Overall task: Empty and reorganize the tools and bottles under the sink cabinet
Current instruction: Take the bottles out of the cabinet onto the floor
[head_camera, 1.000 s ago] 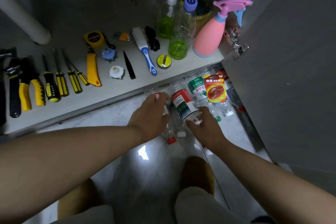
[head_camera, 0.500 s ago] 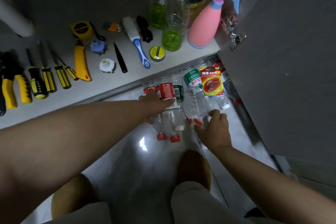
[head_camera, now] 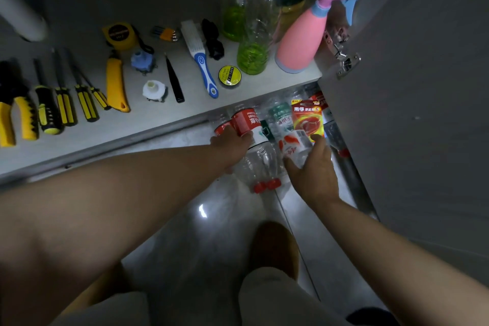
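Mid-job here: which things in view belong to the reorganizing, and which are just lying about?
Job:
- red-label bottle, held by the left hand
- white-label bottle, held by the right hand
- spray bottle
- screwdrivers
- knife

Lying about:
- slipper
- pipe
- hinge

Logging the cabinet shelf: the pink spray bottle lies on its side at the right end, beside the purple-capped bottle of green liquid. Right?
No: the head view shows the pink spray bottle standing upright, not on its side. It is at the right end of the shelf, beside the purple-capped bottle.
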The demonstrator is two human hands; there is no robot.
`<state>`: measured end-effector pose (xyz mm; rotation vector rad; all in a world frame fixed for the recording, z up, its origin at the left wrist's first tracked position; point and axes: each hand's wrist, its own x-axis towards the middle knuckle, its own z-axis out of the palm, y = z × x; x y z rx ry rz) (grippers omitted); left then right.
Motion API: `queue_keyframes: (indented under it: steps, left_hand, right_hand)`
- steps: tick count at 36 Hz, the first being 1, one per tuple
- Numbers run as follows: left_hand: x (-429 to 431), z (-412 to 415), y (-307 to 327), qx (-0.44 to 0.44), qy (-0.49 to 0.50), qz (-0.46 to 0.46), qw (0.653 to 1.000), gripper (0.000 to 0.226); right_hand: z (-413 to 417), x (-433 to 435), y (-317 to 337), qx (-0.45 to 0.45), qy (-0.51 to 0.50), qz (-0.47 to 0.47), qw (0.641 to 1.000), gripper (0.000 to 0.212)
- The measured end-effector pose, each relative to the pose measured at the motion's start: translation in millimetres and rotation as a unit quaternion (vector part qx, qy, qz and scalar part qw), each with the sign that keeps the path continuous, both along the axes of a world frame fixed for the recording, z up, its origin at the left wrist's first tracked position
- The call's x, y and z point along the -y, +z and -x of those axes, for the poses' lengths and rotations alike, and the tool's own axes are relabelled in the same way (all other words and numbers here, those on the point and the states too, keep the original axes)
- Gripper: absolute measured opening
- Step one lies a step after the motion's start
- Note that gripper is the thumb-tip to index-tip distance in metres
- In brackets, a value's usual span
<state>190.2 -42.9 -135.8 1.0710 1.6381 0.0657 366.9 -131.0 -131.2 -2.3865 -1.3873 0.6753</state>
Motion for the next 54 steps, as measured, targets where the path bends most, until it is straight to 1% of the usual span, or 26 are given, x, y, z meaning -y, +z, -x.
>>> queue_keyframes:
  steps: [7,12,15,16,21,26,29,38,46,49,51,54]
  left_hand:
    - [0.9,1.1,-5.4,0.031,0.019,-0.017,0.999,0.046]
    - [3.6,9.4,-9.2,0.057,0.019,-0.021,0.998,0.046]
    - [5.1,12.2,-12.3,0.064,0.024,-0.031,0.997,0.03]
    - [5.4,12.7,-13.0,0.069,0.029,-0.032,0.997,0.029]
    - [5.9,13.7,-13.2,0.077,0.038,-0.029,0.996,0.039]
    - [7.0,16.8,-12.5,0.069,0.032,-0.02,0.997,0.065]
    - [6.8,19.1,-13.7,0.061,0.027,-0.027,0.997,0.073]
    - [3.5,26.3,-16.3,0.032,0.013,-0.035,0.999,0.09]
    - [2.6,31.5,-14.7,0.024,0.02,-0.027,0.999,0.096]
    - [2.6,32.8,-16.7,0.016,0.01,-0.032,0.999,0.095]
    - [2.2,33.0,-17.8,0.011,0.0,-0.033,0.999,0.095]
    - [0.8,33.4,-18.8,0.014,-0.01,-0.032,0.999,0.095]
  right_hand:
    - [-2.2,-8.0,-7.7,-0.008,0.018,-0.029,0.999,0.076]
    - [-5.7,-2.1,-11.2,-0.017,0.016,-0.041,0.999,0.071]
    - [-7.5,-1.7,-11.8,-0.036,0.005,-0.035,0.999,0.067]
    - [-8.1,-2.1,-11.9,-0.042,0.005,-0.036,0.998,0.066]
    - [-10.0,-2.2,-14.9,-0.046,0.016,-0.039,0.998,0.069]
    - [-9.3,-1.5,-19.8,-0.059,0.009,-0.031,0.998,0.073]
    - [-10.1,-0.3,-22.6,-0.054,0.02,-0.032,0.998,0.074]
    - [-13.8,-1.2,-19.4,-0.042,0.01,-0.037,0.998,0.077]
    - [-11.9,-4.0,-17.6,-0.057,0.001,-0.005,0.998,0.08]
    - [-11.0,-7.0,-15.7,-0.08,0.015,0.01,0.997,0.077]
    - [-11.0,-8.1,-13.8,-0.089,0.01,0.004,0.996,0.071]
    - [-10.9,-10.3,-7.1,-0.136,-0.063,-0.026,0.988,0.054]
